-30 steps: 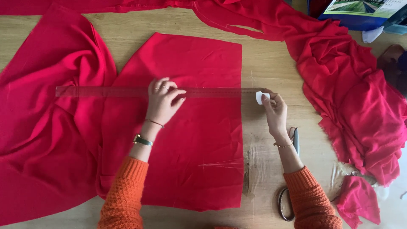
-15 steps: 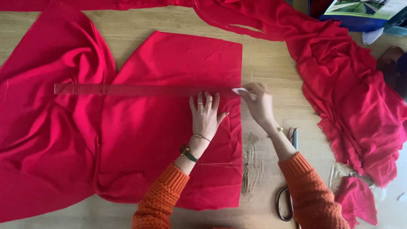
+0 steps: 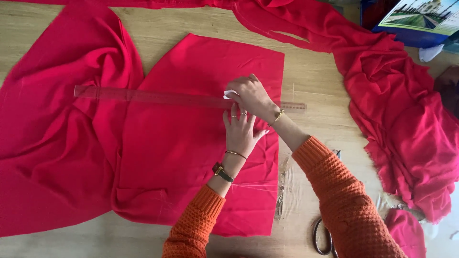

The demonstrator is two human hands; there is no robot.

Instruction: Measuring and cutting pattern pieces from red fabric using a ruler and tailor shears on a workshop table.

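1. My left hand lies flat, fingers spread, on the red fabric mid-table, just below the clear ruler
2. My right hand pinches what looks like white chalk at the ruler's edge

A flat-cut piece of bright red woven cloth, straight along its right edge and angled at its upper left, lies spread smooth on the pale wooden bench, its left part overlapping looser, rumpled red cloth. A long, clear plastic ruler lies flat across the upper part of the piece, running left to right, with its right end reaching past the straight edge onto bare wood. A small white piece of chalk sits at the ruler's upper edge, right of its middle.
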